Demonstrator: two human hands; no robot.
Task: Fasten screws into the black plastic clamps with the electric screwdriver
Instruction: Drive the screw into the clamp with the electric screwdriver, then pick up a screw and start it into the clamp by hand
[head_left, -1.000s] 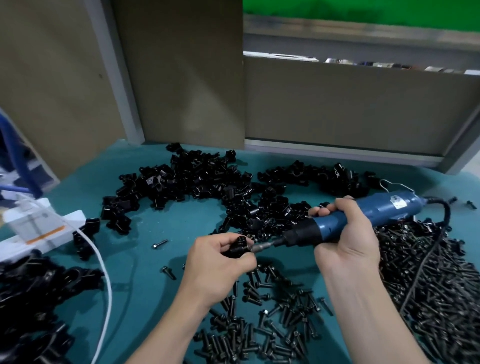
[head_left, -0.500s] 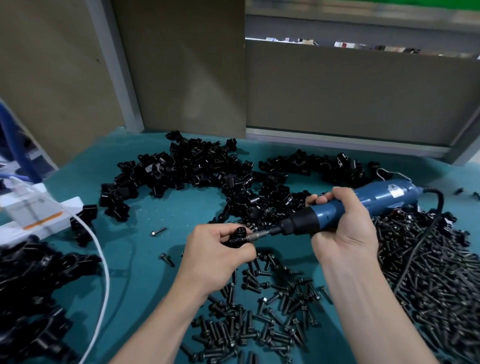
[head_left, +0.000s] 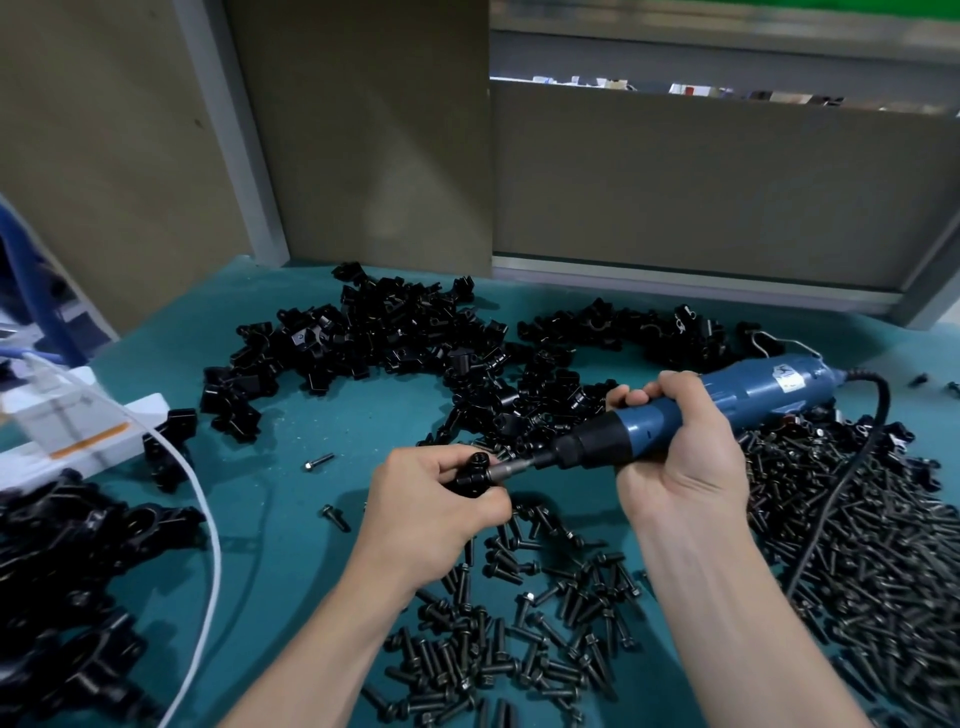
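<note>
left hand (head_left: 431, 501) grip holds a black clamp (head_left: 469, 475), right hand (head_left: 680, 457) grip the electric screwdriver (head_left: 763, 392) meeting it from 3 o'clock; screws (head_left: 872, 582) heaped at 5 o'clock, clamp pile (head_left: 395, 338) at 12.

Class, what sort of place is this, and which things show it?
Probably a factory assembly bench: heaps of black plastic clamps, a pile of screws, a corded electric screwdriver.

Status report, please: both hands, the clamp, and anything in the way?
Left hand grips black clamp. Right hand grips electric screwdriver, bit at the clamp. Nothing in the way.
</note>
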